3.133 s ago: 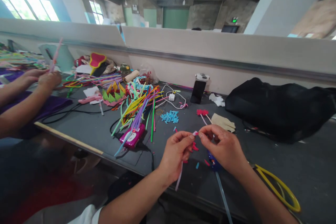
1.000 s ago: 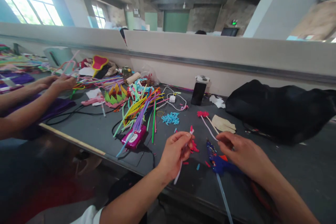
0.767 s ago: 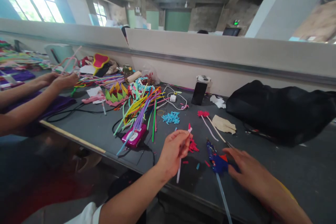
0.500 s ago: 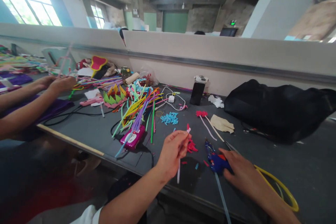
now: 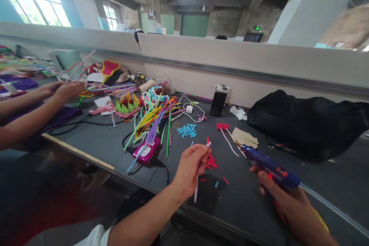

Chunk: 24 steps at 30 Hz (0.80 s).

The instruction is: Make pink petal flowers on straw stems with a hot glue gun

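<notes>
My left hand [image 5: 188,171] pinches a pale pipe cleaner [image 5: 196,192], whose lower end hangs below the palm. A small red piece [image 5: 208,140] stands at its top, just above my fingertips. My right hand [image 5: 291,200] is wrapped round the handle of a blue hot glue gun [image 5: 268,164], raised over the table with its nozzle to the left. From its back end runs a long clear glue stick [image 5: 331,203]. Short red pieces [image 5: 212,161] lie behind my left hand, blue ones [image 5: 187,130] farther back. Two pale stems with a red flower head [image 5: 222,126] rest beyond.
Bundled pipe cleaners [image 5: 155,123] and a magenta box [image 5: 147,150] lie left of my hands. A phone [image 5: 218,103] leans upright at the back. Right of it are a beige cloth [image 5: 245,137] and a black bag [image 5: 305,123]. A co-worker's hands [image 5: 67,90] are at far left.
My right hand has taken up the glue gun from the table, lifting and turning it so the nozzle points left. My left hand keeps its pinch almost in place.
</notes>
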{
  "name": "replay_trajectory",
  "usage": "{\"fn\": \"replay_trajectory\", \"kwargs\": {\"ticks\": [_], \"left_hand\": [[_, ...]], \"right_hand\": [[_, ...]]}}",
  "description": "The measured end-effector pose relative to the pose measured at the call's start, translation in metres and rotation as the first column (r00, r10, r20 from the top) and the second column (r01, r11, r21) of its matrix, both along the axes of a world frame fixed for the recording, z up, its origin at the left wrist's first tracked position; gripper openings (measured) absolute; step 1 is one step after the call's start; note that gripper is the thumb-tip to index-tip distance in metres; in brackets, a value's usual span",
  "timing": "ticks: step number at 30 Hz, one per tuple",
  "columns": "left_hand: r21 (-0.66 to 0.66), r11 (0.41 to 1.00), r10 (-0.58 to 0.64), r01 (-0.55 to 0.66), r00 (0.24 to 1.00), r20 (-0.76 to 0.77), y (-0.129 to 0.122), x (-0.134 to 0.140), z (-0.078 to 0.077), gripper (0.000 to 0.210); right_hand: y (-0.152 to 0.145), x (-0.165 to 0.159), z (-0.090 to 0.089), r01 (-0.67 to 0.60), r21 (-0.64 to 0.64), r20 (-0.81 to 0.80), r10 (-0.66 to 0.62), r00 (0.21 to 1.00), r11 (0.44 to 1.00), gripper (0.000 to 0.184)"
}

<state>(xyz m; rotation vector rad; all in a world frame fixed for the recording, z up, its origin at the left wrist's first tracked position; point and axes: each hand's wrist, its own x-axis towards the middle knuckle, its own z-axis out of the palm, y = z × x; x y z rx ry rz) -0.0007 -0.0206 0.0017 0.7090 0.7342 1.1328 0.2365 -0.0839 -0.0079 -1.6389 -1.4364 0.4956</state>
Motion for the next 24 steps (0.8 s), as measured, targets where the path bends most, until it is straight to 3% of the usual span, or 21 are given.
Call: {"fn": "replay_trajectory", "kwargs": {"ticks": [3, 5, 12, 15, 20, 24], "left_hand": [[0.008, 1.000, -0.004, 0.005, 1.000, -0.018, -0.001, 0.001, 0.000, 0.028], [0.007, 1.000, -0.007, 0.007, 1.000, -0.028, -0.001, 0.002, -0.001, 0.027], [-0.003, 1.000, -0.020, 0.019, 0.999, -0.044, -0.002, 0.003, -0.003, 0.023], [-0.004, 1.000, -0.010, 0.010, 0.999, -0.046, -0.002, 0.004, -0.003, 0.022], [0.006, 1.000, -0.005, 0.005, 0.998, -0.062, -0.004, 0.005, -0.003, 0.022], [0.006, 1.000, -0.003, 0.004, 0.997, -0.075, -0.004, 0.006, -0.003, 0.021]], "right_hand": [[-0.004, -0.014, 0.001, -0.174, -0.042, -0.060, 0.171, 0.983, 0.984, 0.030], [-0.005, -0.021, -0.002, -0.225, -0.017, -0.119, 0.222, 0.968, 0.974, 0.030], [-0.009, -0.036, -0.009, -0.109, -0.012, -0.255, 0.102, 0.962, 0.994, 0.034], [-0.008, -0.035, -0.009, -0.153, -0.011, -0.210, 0.147, 0.967, 0.988, 0.033], [-0.005, -0.028, -0.015, -0.082, -0.033, -0.092, 0.079, 0.993, 0.996, 0.034], [-0.005, -0.028, -0.016, -0.078, -0.044, -0.097, 0.073, 0.993, 0.996, 0.032]]}}
